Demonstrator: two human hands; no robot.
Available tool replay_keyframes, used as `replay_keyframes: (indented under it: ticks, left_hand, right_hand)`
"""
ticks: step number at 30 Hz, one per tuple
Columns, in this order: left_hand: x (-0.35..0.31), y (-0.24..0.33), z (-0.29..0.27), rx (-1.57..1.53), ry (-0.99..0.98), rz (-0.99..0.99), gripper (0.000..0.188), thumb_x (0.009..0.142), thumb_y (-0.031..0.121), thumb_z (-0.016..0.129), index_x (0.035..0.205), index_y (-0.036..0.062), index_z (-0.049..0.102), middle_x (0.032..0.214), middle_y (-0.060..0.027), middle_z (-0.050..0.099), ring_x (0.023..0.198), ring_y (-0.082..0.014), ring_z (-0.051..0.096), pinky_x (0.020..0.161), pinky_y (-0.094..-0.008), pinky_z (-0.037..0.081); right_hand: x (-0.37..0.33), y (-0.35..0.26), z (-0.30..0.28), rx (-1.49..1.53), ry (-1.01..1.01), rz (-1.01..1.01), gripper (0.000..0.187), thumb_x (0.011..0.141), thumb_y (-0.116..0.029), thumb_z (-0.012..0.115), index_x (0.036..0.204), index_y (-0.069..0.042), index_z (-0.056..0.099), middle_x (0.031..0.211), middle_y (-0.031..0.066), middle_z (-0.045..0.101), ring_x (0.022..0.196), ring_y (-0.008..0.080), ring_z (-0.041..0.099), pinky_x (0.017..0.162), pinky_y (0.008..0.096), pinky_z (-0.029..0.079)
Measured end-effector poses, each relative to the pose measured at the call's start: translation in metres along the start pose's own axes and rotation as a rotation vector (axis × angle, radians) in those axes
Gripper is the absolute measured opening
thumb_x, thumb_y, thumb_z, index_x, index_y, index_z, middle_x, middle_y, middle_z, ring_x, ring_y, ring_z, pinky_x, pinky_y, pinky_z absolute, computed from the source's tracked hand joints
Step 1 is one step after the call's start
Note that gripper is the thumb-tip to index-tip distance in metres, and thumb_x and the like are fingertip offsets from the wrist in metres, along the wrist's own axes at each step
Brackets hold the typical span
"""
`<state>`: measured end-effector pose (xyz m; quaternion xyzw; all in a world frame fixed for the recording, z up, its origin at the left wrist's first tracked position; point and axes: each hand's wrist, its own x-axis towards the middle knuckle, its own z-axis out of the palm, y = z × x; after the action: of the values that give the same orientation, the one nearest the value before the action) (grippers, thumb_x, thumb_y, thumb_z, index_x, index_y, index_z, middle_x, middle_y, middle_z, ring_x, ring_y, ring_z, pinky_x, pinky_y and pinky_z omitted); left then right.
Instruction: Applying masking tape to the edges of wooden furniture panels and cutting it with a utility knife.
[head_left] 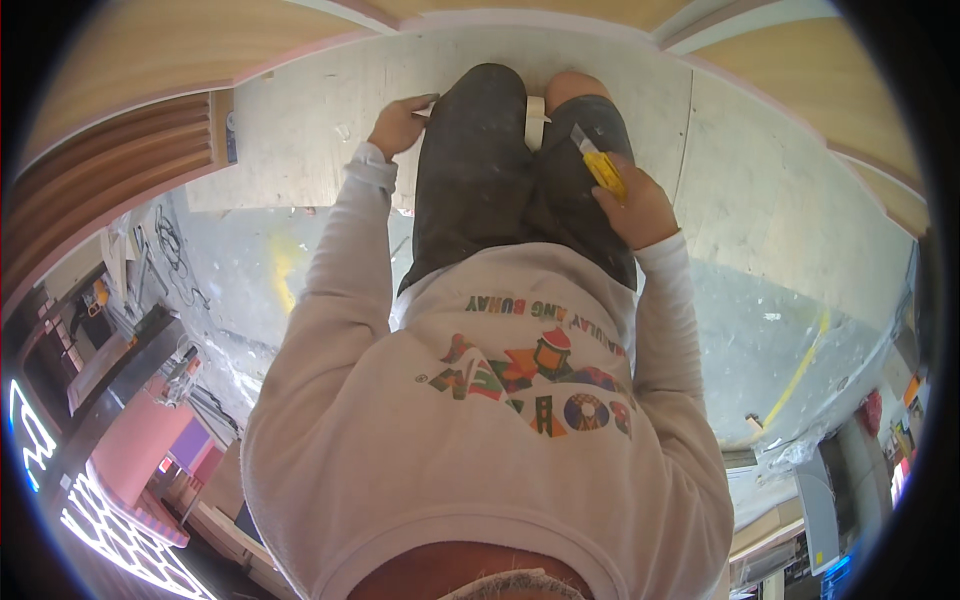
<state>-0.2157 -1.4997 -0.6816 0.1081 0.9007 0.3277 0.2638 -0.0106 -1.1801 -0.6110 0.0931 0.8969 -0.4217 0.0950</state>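
Yellow utility knife (603, 166), light, stiff and sharp, sits clamped by its body in my right hand (640, 205); my left hand (398, 125) pinches probably tape (535, 120) near the plywood sheet's (300, 130) far edge.

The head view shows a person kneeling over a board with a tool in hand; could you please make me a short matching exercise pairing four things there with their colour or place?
Things:
1. utility knife
2. roll of tape
3. left hand
4. plywood board

Descriptions:
A. pale sheet lying under the knees
B. yellow, held in the right hand
C. whitish ring between the knees
D. resting beside the left knee, on the sheet

Pairs: 1-B, 2-C, 3-D, 4-A
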Motion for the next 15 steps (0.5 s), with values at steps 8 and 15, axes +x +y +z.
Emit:
replay_keyframes:
  ticks: [8,15]
  left_hand:
    - [-0.022,0.102,0.044,0.131,0.202,0.713,0.022,0.068,0.016,0.073,0.085,0.0042,0.066,0.074,-0.0105,0.064,0.074,-0.0278,0.063,0.069,-0.0356,0.050]
    - [0.009,0.112,0.074,0.179,-0.079,0.652,0.011,0.074,0.008,0.064,0.085,0.0050,0.063,0.079,-0.0115,0.064,0.075,-0.0294,0.062,0.068,-0.0366,0.049]
  right_hand:
    - [-0.011,-0.013,-0.008,-0.140,-0.126,-0.118,0.038,0.071,-0.011,0.062,0.108,-0.004,0.059,0.093,0.0181,0.056,0.086,0.0364,0.058,0.077,0.0412,0.048]
    - [-0.018,-0.019,-0.003,-0.135,-0.106,-0.061,0.038,0.070,-0.009,0.060,0.108,-0.005,0.058,0.094,0.0180,0.055,0.086,0.0371,0.057,0.075,0.0414,0.048]
